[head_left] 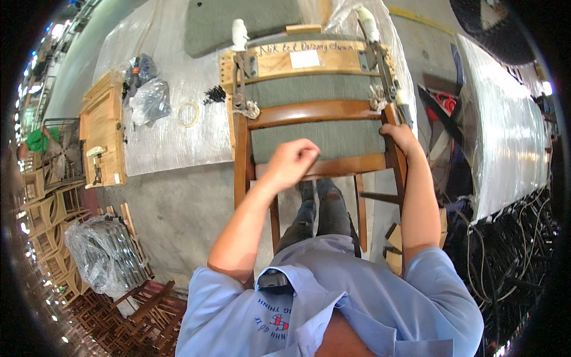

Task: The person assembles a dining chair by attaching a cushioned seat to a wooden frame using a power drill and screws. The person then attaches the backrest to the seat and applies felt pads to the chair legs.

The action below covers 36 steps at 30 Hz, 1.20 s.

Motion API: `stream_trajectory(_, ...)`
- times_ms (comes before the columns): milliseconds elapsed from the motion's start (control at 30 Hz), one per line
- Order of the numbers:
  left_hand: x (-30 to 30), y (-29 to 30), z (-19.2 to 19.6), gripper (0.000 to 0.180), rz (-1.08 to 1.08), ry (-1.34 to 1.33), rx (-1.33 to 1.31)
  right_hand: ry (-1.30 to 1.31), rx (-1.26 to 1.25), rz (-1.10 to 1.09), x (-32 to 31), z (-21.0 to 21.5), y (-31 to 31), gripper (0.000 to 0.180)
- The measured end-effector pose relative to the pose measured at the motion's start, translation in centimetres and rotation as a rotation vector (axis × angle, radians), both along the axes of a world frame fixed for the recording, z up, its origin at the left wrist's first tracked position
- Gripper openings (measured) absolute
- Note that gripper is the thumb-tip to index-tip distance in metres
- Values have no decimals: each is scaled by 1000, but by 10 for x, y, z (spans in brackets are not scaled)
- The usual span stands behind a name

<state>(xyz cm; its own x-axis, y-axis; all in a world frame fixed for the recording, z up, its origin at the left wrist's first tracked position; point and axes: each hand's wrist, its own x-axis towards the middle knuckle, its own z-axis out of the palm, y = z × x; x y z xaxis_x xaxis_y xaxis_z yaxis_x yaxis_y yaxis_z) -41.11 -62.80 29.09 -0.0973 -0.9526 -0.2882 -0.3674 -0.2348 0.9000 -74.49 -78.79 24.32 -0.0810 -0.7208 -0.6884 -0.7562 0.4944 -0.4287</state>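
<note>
A brown wooden chair frame (pixel 315 112) with grey-green padding (pixel 321 138) across its back stands before me, its far end against a pale wooden board (pixel 276 62). My left hand (pixel 294 159) is curled closed over the padding, just above the chair's lower rail (pixel 348 165); whatever its fingers may hold is hidden. At the right post my right hand (pixel 399 135) is wrapped round the wood, thumb on the inner side. Two metal clamps, a left one (pixel 239 74) and a right one (pixel 380 65), with white-wrapped handles, sit at the board's ends.
A plastic-covered table (pixel 178 143) bears plastic bags (pixel 150 100), a ring of tape (pixel 188 114) and a wooden jig (pixel 102 131). Wrapped stacked parts (pixel 107 253) stand on the left floor. Another wrapped table (pixel 505 131) is at the right, with a dark fan (pixel 491 27) beyond.
</note>
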Motion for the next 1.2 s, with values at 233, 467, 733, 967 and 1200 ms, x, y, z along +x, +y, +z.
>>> stream_trajectory(233, 176, -21, -44, 14, 921, 204, 21, 84, -11, 14, -4, 14, -1, 76)
stream_trajectory(467, 229, -50, -175, 15, 769, -789, 7, -109, 330, 311, -45, 44, -84, 51)
stream_trajectory(733, 214, -56, -154, 7, 663, -976, -198, -447, -555, -120, 104, 57, -271, 33)
stream_trajectory(967, 211, -62, -134, 14, 560, -1017, -34, -575, -248, -328, 141, 25, -305, 29)
stream_trajectory(1200, 262, -145, -91, 31, 902, -328, -15, -649, -793, 7, 148, 100, -262, 36)
